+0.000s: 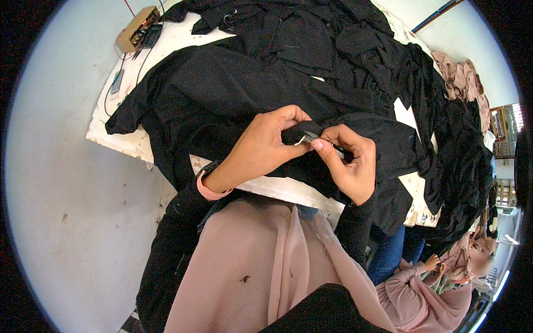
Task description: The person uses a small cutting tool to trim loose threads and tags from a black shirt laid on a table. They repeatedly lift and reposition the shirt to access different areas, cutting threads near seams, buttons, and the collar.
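Observation:
My left hand (pixel 261 143) pinches a fold of a black garment (pixel 205 83) between thumb and fingers, over the near edge of the table. Closed round a small pair of thread snips (pixel 312 136), my right hand (pixel 353 161) meets the left at that fold. The snips' dark blades point left, close to the left thumb. A thin white strip or thread (pixel 300 140) shows beside the blade tips; I cannot tell whether they touch it. My right fingers hide most of the snips' handle.
More black cloth (pixel 300 41) is heaped across the white table (pixel 283 190). At the far left sit a tan box-shaped device (pixel 139 28) with cables and a small grey keypad device (pixel 116 81). Pink cloth (pixel 461 75) lies far right. Another person (pixel 411 299) works at lower right.

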The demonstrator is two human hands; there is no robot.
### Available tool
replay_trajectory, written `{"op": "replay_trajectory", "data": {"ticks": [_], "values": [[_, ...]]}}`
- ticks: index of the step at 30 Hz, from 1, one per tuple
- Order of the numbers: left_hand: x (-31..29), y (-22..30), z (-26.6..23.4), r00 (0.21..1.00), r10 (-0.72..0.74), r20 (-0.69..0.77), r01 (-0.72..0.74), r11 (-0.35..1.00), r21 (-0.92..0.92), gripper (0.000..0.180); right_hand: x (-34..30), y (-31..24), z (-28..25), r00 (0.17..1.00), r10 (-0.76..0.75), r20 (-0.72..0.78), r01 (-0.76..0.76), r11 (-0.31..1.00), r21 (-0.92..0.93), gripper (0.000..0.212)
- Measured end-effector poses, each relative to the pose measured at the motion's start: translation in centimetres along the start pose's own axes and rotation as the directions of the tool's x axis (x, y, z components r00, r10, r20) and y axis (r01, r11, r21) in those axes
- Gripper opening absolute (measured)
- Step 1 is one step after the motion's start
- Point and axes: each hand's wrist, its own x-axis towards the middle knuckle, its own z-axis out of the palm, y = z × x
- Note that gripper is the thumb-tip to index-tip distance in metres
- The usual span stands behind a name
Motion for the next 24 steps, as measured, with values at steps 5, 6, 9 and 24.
{"op": "replay_trajectory", "data": {"ticks": [5, 6, 9, 24], "values": [[-0.1, 0.2, 0.2, 0.998, -0.055, -0.014, 0.055, 0.998, 0.000, 0.032, -0.1, 0.2, 0.2, 0.998, -0.028, -0.051, 0.027, 0.999, -0.028, 0.024], [-0.1, 0.2, 0.2, 0.997, -0.071, -0.004, 0.071, 0.997, -0.015, 0.032, -0.2, 0.2, 0.3, 0.999, -0.007, -0.047, 0.006, 1.000, -0.013, 0.022], [0.1, 0.0, -0.1, 0.991, -0.125, 0.044, 0.131, 0.974, -0.183, 0.031, -0.3, 0.2, 0.2, 0.992, 0.051, -0.113, -0.039, 0.993, 0.107, 0.019], [1.1, -0.7, -2.9, 0.984, -0.164, -0.067, 0.093, 0.802, -0.590, 0.036, -1.4, 3.1, 3.2, 0.847, -0.353, -0.397, 0.091, 0.832, -0.547, 0.040]]}}
